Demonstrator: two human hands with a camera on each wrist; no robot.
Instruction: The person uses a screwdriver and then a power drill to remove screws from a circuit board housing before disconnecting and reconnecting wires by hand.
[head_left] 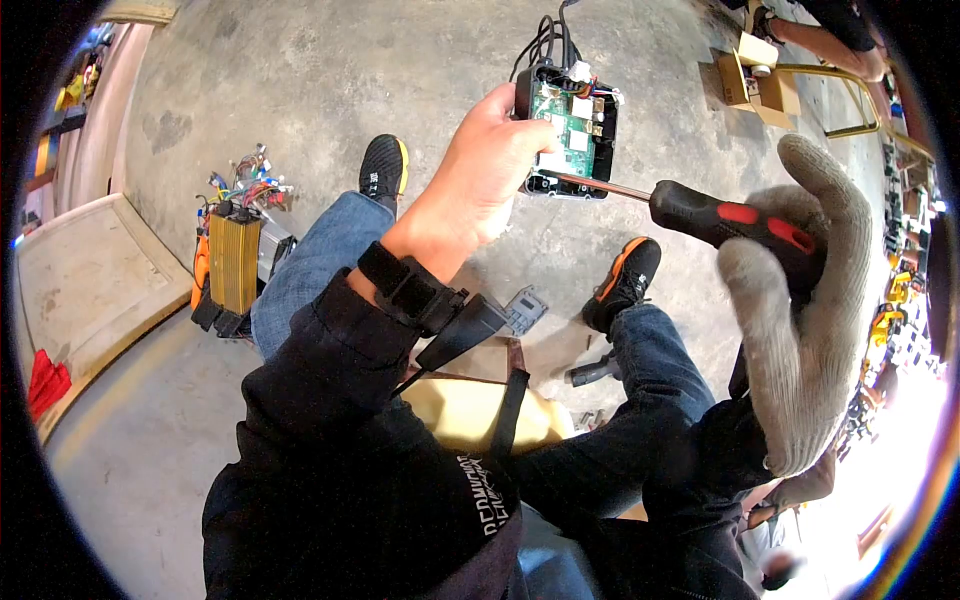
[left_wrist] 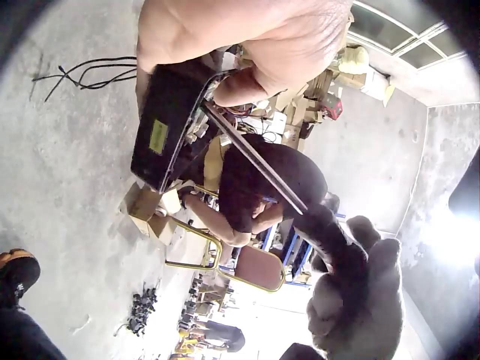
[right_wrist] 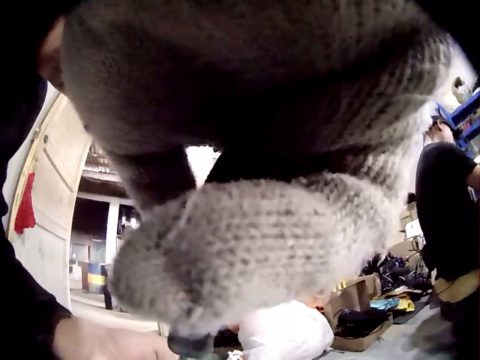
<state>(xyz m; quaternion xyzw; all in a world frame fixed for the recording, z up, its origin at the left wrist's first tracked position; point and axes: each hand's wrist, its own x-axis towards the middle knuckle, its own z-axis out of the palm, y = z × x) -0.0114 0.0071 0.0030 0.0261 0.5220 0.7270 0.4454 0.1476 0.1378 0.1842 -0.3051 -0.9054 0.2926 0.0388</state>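
Observation:
My bare left hand grips a black housing with a green circuit board inside, thumb over its near edge. Black cables come out of its far end. In my gloved right hand is a screwdriver with a black and red handle; its shaft reaches the housing's near end. The left wrist view shows the housing's dark outer side with a yellow label, and the screwdriver shaft meeting its edge. Grey knit glove fingers fill much of the right wrist view.
A yellow finned metal block with loose wires stands on the floor beside the left leg. Between the legs are a yellow seat and a grey plate-like part. An open cardboard box lies at upper right, near another person.

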